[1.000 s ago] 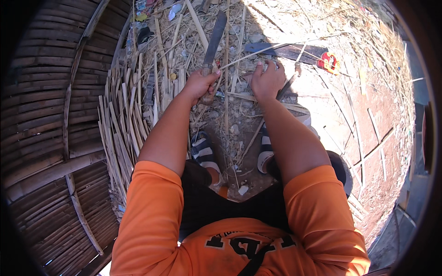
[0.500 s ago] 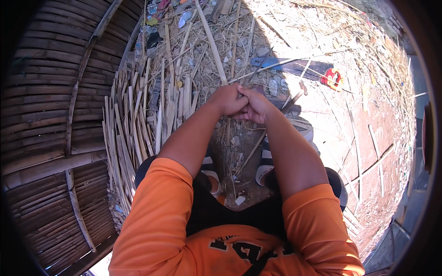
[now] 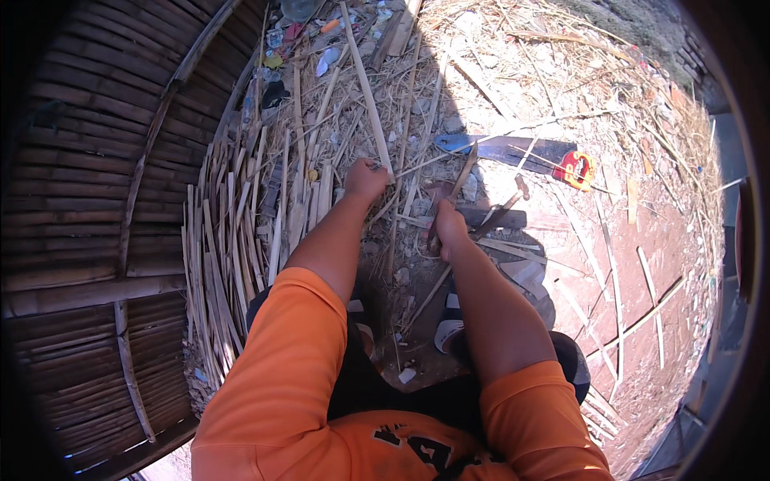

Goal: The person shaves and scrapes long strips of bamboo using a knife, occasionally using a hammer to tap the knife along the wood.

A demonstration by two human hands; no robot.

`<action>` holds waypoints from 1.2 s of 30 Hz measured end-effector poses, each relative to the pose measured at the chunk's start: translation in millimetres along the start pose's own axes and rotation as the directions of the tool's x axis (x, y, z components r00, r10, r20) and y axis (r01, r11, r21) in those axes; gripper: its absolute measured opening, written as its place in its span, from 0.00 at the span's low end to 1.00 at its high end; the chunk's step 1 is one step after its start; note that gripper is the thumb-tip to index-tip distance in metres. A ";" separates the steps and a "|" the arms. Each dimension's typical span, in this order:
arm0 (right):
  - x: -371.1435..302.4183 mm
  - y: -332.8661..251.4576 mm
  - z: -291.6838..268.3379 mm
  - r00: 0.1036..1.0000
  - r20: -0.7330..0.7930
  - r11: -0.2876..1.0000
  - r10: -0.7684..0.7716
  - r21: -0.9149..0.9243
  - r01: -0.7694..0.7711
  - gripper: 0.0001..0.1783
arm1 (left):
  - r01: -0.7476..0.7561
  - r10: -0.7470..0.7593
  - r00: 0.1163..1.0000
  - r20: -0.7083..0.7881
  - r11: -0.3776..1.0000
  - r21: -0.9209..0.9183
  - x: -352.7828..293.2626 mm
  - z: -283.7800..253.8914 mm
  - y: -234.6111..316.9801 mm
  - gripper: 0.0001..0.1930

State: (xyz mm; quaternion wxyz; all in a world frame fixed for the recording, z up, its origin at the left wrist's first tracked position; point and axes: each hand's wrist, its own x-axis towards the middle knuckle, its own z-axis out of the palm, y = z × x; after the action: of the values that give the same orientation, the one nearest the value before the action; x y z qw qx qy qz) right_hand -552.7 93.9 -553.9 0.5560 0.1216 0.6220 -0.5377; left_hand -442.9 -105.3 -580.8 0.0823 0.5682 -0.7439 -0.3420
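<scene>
My left hand (image 3: 366, 179) is closed in front of me, its fingers round the near end of a long pale bamboo strip (image 3: 367, 88) that runs away toward the far litter. To its right, my right hand (image 3: 451, 228) grips a long narrow knife-like tool (image 3: 464, 171), pointing away and slightly right. Its handle is mostly covered by my fingers, so its exact kind is unclear. The hands are apart, low over the ground. A hammer (image 3: 521, 189) lies just right of my right hand, beside a dark wood block (image 3: 509, 219).
A handsaw (image 3: 576, 170) with a red and yellow handle lies at the right. Several split bamboo strips (image 3: 233, 216) are piled left, beside a slatted bamboo wall (image 3: 88, 192). Straw and litter (image 3: 327, 61) cover the far ground. Thin sticks (image 3: 654, 305) lie on the sunlit right.
My hands, together before, have separated: the left went left and the right moved right and nearer me. The bamboo strip's near end now shows at my left hand.
</scene>
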 end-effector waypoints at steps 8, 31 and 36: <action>3.5 13.7 -21.9 0.991 -0.045 0.983 -0.123 -0.139 0.116 0.10 | 0.184 -0.174 0.979 0.104 0.978 -0.102 42.0 39.7 7.6 0.29; -191.0 -103.3 -18.4 0.988 0.081 0.981 -0.133 -0.133 0.143 0.10 | 0.466 0.030 0.833 0.553 0.503 -0.728 54.0 22.5 38.4 0.22; -222.0 -119.5 -18.6 0.883 0.125 0.838 -0.453 -0.280 0.469 0.09 | 0.406 0.295 0.827 0.479 0.276 -0.871 19.8 -36.4 82.8 0.20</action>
State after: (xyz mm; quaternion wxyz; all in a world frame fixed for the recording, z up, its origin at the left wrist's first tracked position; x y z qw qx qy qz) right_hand -574.5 161.1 -311.2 0.4385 -0.1323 0.6925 -0.5574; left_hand -496.4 -128.3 -508.8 0.1726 0.3011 -0.3507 -0.8698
